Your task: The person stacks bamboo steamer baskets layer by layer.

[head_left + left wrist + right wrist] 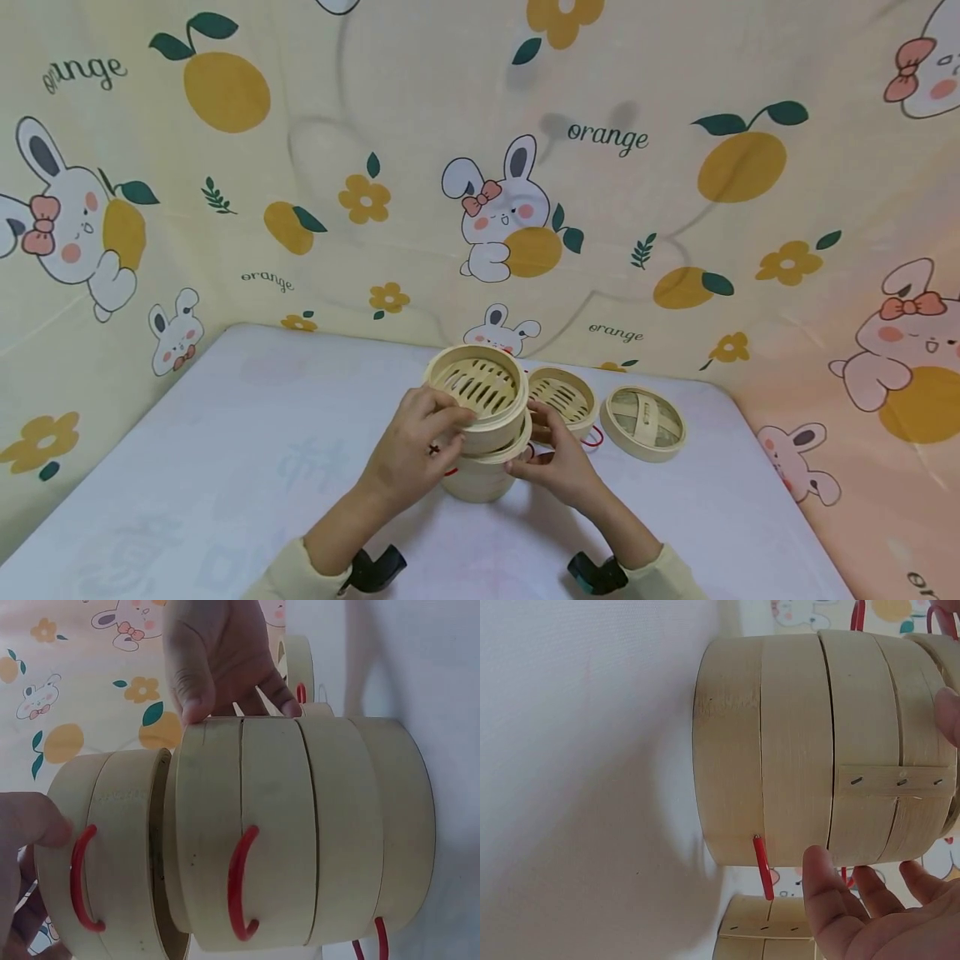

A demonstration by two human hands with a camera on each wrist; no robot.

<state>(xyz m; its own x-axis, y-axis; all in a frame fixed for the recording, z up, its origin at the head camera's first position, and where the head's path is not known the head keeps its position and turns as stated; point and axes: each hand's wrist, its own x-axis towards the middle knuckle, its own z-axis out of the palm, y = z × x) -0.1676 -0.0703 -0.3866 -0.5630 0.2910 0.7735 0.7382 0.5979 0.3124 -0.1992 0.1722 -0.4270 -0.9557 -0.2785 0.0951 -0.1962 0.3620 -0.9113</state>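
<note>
My left hand (416,450) grips a round bamboo steamer basket (480,392) with a slatted floor, thumb at its near side. In the head view it sits tilted on top of another bamboo steamer basket (480,479), and the left wrist view shows a gap between the upper basket (120,825) and the lower stack (277,825). My right hand (558,462) rests its fingertips along the right side of the lower stack. The right wrist view shows its fingers (821,881) against the bamboo wall. Red loop handles (241,885) stick out from the sides.
Behind the right hand, another slatted steamer basket (562,396) stands on the white table (300,467). To its right lies a round steamer lid (643,423) with a crosswise strip. A patterned cloth backdrop (420,275) rises behind the table.
</note>
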